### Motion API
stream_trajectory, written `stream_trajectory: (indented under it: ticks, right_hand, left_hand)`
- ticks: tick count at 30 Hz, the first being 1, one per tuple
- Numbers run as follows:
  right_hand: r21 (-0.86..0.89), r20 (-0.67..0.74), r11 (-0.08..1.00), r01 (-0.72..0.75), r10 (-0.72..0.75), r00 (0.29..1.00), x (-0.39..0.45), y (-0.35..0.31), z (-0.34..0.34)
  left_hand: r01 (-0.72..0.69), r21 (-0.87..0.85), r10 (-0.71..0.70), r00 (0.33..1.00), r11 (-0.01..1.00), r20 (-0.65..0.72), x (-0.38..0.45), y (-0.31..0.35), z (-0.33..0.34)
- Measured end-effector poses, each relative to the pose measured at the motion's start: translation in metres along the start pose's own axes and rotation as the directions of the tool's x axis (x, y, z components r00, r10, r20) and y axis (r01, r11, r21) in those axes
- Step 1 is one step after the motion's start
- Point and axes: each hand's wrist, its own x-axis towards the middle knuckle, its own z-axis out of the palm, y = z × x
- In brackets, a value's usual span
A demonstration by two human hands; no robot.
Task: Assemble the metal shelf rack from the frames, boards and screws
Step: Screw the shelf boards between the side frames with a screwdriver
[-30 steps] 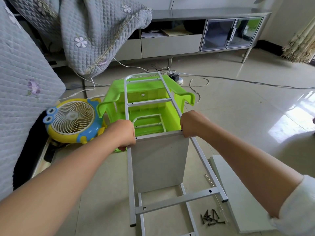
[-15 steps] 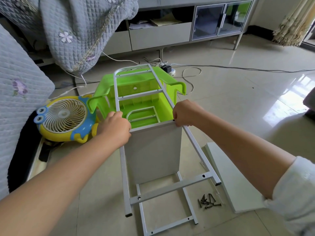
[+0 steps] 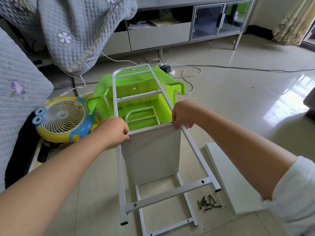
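No brand, label or readable writing shows on any item. Compared with half a second ago, the left hand (image 3: 113,130) has slid nearer along the rail, so its fingertips now pinch the left top corner of the board (image 3: 151,152) beside a dark screw, where before it sat curled over the rail; the right hand (image 3: 182,115) has barely shifted and still pinches the right top corner at another dark screw. Both arms reach forward from the near edge, wrists level, fingers curled down around the board's edge and the rails of the upper frame (image 3: 136,99). That white metal frame lies tilted across the green plastic stool (image 3: 144,92), with the board standing upright between its two long rails. A second frame (image 3: 170,223) lies flat on the floor beneath. Loose screws (image 3: 208,203) are piled on the tiles near right, just beside a spare board (image 3: 230,176). A yellow and blue fan (image 3: 63,119) sits on the left.
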Motion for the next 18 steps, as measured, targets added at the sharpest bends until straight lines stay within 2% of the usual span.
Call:
stream_trajectory:
  ticks: [3, 8, 14, 18]
  right_hand:
    - [-0.014, -0.01, 1.0, 0.007, -0.007, 1.0, 0.001, 0.001, 0.002]
    - [-0.005, -0.047, 0.999, 0.038, -0.038, 0.998, -0.003, 0.003, 0.004]
    - [-0.01, -0.053, 0.999, 0.038, -0.039, 0.998, -0.006, 0.006, 0.003]
    - [0.027, -0.044, 0.999, 0.031, -0.03, 0.999, -0.005, 0.007, 0.005]
  left_hand:
    - [-0.013, 0.021, 0.013, 1.0, 1.0, 0.011, -0.002, 0.001, 0.0]
    - [-0.119, -0.046, 0.11, 0.981, 0.992, -0.159, -0.001, 0.022, 0.009]
    - [-0.148, -0.163, 0.1, 0.958, 0.975, -0.269, 0.004, 0.029, 0.02]
    - [-0.157, -0.193, 0.098, 0.954, 0.969, -0.282, 0.004, 0.029, 0.02]
